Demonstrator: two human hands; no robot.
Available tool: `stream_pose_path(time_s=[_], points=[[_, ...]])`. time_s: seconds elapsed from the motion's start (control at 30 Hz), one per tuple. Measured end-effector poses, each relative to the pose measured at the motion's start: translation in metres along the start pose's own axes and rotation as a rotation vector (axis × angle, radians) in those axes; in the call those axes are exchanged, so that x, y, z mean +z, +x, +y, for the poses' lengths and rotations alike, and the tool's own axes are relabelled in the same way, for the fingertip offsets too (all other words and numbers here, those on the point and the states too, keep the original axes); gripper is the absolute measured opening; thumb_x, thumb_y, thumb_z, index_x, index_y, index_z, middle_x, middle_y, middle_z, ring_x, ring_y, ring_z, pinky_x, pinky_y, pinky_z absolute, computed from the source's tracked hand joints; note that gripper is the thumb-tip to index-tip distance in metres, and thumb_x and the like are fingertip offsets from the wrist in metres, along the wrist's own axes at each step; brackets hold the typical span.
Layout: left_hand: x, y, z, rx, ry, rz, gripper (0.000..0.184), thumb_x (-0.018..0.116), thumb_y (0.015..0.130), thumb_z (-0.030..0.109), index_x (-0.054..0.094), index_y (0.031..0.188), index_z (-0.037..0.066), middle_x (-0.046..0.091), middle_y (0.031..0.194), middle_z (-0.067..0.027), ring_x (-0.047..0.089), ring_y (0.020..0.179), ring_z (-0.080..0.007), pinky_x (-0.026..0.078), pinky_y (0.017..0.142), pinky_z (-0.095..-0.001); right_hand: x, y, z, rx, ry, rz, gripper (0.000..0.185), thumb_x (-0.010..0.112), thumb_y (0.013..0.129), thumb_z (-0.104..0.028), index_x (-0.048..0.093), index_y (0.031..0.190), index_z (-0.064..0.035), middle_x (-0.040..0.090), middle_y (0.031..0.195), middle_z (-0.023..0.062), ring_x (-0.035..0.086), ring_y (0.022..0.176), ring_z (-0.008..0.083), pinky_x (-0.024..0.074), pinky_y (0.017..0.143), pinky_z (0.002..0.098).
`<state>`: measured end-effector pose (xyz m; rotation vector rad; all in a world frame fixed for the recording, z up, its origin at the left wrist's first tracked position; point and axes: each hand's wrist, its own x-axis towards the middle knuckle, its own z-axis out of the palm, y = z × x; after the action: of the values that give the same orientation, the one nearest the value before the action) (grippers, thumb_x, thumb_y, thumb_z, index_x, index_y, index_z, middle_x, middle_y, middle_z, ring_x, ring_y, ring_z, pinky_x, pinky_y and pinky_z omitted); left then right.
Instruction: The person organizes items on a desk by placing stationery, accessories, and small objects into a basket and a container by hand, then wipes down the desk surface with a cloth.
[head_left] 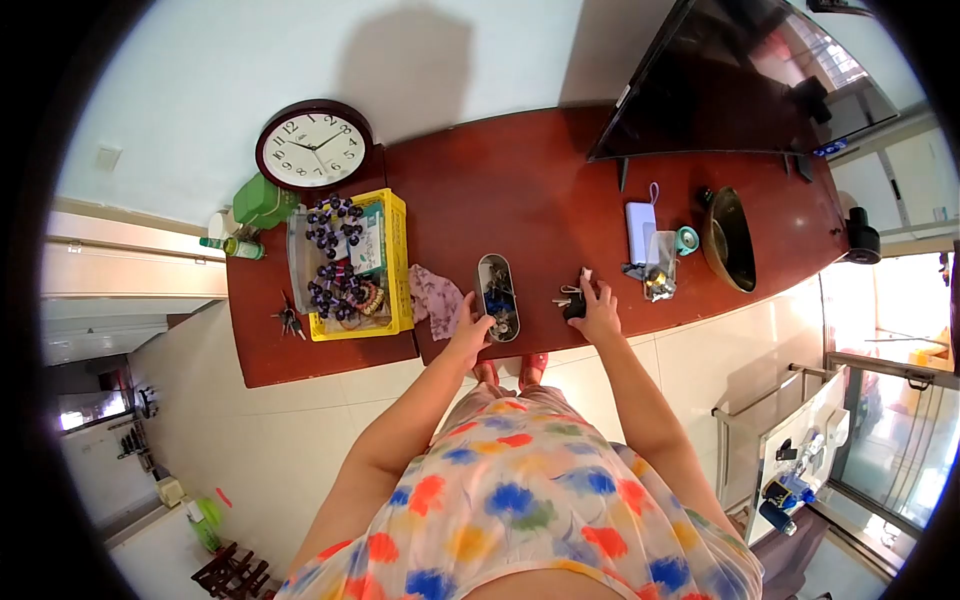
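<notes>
An oval container [498,297] with a pale rim lies near the front edge of the table, with small dark, blue and metallic items inside. My left hand [473,327] grips its near left side, thumb against the rim. To the right, my right hand [598,312] has its fingers closed around a bunch of keys [572,301] with a black fob, low over the tabletop. A pinkish patterned cloth [435,301] lies just left of my left hand.
On the left, a yellow basket [399,262] holds dark beaded items; a wall clock [314,146] leans behind it. More keys [289,318] lie at the far left. Rightward are a lavender power bank [641,232], a clear bag [660,266], a bowl [716,240] and a television [735,90].
</notes>
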<state>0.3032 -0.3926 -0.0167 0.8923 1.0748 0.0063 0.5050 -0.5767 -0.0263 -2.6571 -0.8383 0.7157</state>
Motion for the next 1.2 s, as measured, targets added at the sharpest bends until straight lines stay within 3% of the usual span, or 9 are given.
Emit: stream_pose_path(time_s=[0.17, 0.37, 0.57, 0.67, 0.77, 0.9, 1.0, 1.2], points=[[0.002, -0.005, 0.004, -0.002, 0.008, 0.012, 0.081, 0.058, 0.082, 0.011, 0.014, 0.148, 0.024, 0.050, 0.119, -0.0068, 0.051, 0.108, -0.0217, 0.045, 0.088, -0.0497, 0.003, 0.001, -0.020, -0.005, -0.150, -0.010, 0.082, 0.083, 0.063, -0.020, 0.043, 0.135, -0.0248, 0.033, 0.137, 0.0138, 0.038, 0.123, 0.0378, 0.0487, 0.094, 0.0454], [0.005, -0.010, 0.003, 0.031, -0.043, -0.006, 0.078, 0.057, 0.084, 0.010, 0.014, 0.148, 0.023, 0.051, 0.118, -0.0058, 0.053, 0.106, -0.0207, 0.047, 0.085, -0.0485, 0.021, 0.016, 0.001, -0.096, -0.025, 0.060, 0.058, 0.081, 0.064, -0.011, 0.051, 0.114, -0.0162, 0.038, 0.129, 0.0153, 0.042, 0.118, 0.0406, 0.0495, 0.089, 0.0473], [-0.004, -0.005, -0.005, 0.017, -0.046, -0.006, 0.079, 0.058, 0.084, 0.011, 0.014, 0.148, 0.024, 0.050, 0.122, -0.0059, 0.052, 0.107, -0.0206, 0.047, 0.085, -0.0482, 0.016, 0.028, 0.014, -0.115, 0.188, 0.041, 0.047, 0.081, 0.063, -0.009, 0.056, 0.102, -0.0169, 0.043, 0.119, 0.0142, 0.055, 0.100, 0.0379, 0.0516, 0.083, 0.0454], [-0.006, -0.007, -0.005, 0.009, -0.068, 0.009, 0.079, 0.057, 0.084, 0.010, 0.014, 0.148, 0.025, 0.050, 0.122, -0.0059, 0.052, 0.108, -0.0207, 0.047, 0.086, -0.0479, 0.005, 0.026, 0.011, -0.074, 0.232, 0.022, 0.043, 0.082, 0.063, -0.009, 0.058, 0.098, -0.0160, 0.045, 0.114, 0.0119, 0.058, 0.093, 0.0341, 0.0518, 0.082, 0.0445], [-0.006, -0.010, -0.002, 0.014, -0.049, 0.019, 0.078, 0.057, 0.084, 0.010, 0.014, 0.148, 0.025, 0.051, 0.120, -0.0058, 0.052, 0.109, -0.0207, 0.046, 0.087, -0.0486, 0.011, 0.033, 0.021, -0.004, 0.354, -0.013, 0.043, 0.083, 0.062, -0.013, 0.060, 0.098, -0.0171, 0.047, 0.112, 0.0124, 0.056, 0.099, 0.0335, 0.0497, 0.083, 0.0424], [-0.009, -0.006, -0.005, -0.011, -0.039, 0.020, 0.081, 0.058, 0.081, 0.011, 0.015, 0.148, 0.025, 0.051, 0.123, -0.0058, 0.053, 0.103, -0.0193, 0.045, 0.086, -0.0471, 0.016, 0.037, 0.031, -0.104, 0.396, 0.080, 0.040, 0.082, 0.067, -0.010, 0.059, 0.099, -0.0101, 0.049, 0.108, 0.0113, 0.059, 0.092, 0.0278, 0.0514, 0.078, 0.0375], [-0.008, -0.007, -0.004, -0.006, -0.064, 0.014, 0.080, 0.059, 0.082, 0.011, 0.015, 0.148, 0.025, 0.052, 0.120, -0.0053, 0.053, 0.102, -0.0185, 0.045, 0.086, -0.0466, 0.004, 0.037, 0.020, 0.075, 1.040, -0.199, 0.035, 0.078, 0.073, -0.006, 0.057, 0.101, -0.0057, 0.054, 0.100, 0.0076, 0.060, 0.083, 0.0196, 0.0519, 0.071, 0.0311], [0.005, -0.009, 0.007, -0.020, -0.047, 0.001, 0.082, 0.060, 0.082, 0.009, 0.014, 0.148, 0.025, 0.053, 0.119, -0.0047, 0.054, 0.101, -0.0170, 0.047, 0.085, -0.0439, -0.051, 0.014, -0.049, -0.007, 1.291, -0.429, 0.031, 0.073, 0.077, -0.001, 0.056, 0.102, -0.0078, 0.059, 0.086, 0.0010, 0.058, 0.080, 0.0122, 0.0508, 0.069, 0.0260]])
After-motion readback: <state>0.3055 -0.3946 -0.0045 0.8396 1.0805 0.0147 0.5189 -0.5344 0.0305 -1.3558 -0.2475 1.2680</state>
